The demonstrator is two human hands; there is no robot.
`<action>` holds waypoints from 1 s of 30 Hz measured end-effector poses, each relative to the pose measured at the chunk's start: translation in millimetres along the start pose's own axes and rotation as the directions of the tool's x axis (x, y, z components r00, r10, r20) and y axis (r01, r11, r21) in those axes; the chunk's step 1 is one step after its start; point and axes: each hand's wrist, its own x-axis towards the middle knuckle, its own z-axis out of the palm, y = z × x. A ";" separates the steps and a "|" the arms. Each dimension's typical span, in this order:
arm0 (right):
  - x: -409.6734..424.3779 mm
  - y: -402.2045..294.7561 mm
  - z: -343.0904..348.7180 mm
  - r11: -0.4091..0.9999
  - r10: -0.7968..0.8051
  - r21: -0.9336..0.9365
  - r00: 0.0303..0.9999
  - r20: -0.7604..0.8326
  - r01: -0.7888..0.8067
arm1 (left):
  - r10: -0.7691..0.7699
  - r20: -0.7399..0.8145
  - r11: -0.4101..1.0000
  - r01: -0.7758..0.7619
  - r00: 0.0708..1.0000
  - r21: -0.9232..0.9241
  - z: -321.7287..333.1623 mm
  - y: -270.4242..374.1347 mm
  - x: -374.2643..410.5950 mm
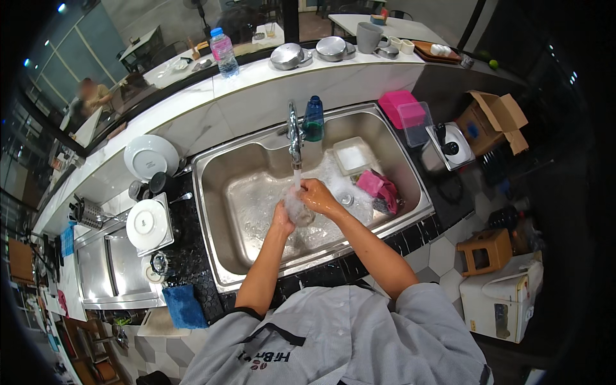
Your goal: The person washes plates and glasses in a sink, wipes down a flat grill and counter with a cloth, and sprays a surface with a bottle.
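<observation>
Water runs from the chrome faucet (294, 137) over what looks like a clear glass (305, 217), blurred by the splash. My left hand (283, 219) grips it from the left side. My right hand (317, 195) is at its upper right, fingers curled by the stream; the splash hides whether they grip it. Below is a stainless steel sink (245, 207) with suds around the drain strainer (346, 198). A translucent plastic container (355, 156) and a pink cloth (380, 187) lie in the sink's right part. Behind the faucet stands a blue bottle of green liquid (314, 120).
White plates (147, 224), a drinking glass (160, 263) and a blue towel (184, 306) are on the left counter. Metal tins (288, 56) and a water bottle (224, 53) line the ledge. Right are a pink container (397, 108) and a cardboard box (491, 120).
</observation>
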 end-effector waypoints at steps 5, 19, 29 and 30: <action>-17.3 9.5 -29.7 0.993 -0.016 0.119 0.997 -0.079 0.025 | 0.038 -0.134 0.633 0.080 0.990 0.770 45.4 16.6 -38.3; -66.0 24.4 -66.7 0.908 0.037 0.418 0.986 -0.160 0.034 | 0.315 0.410 0.290 -0.498 0.856 0.817 78.9 32.0 -22.8; -59.5 32.0 -67.7 0.948 0.062 0.319 0.989 -0.131 -0.017 | -0.130 0.033 0.976 0.122 0.991 0.181 55.8 2.5 -33.8; -54.9 31.8 -60.5 0.947 0.053 0.320 0.993 -0.102 -0.017 | -0.139 0.000 0.977 0.137 0.990 0.166 62.9 5.0 -35.7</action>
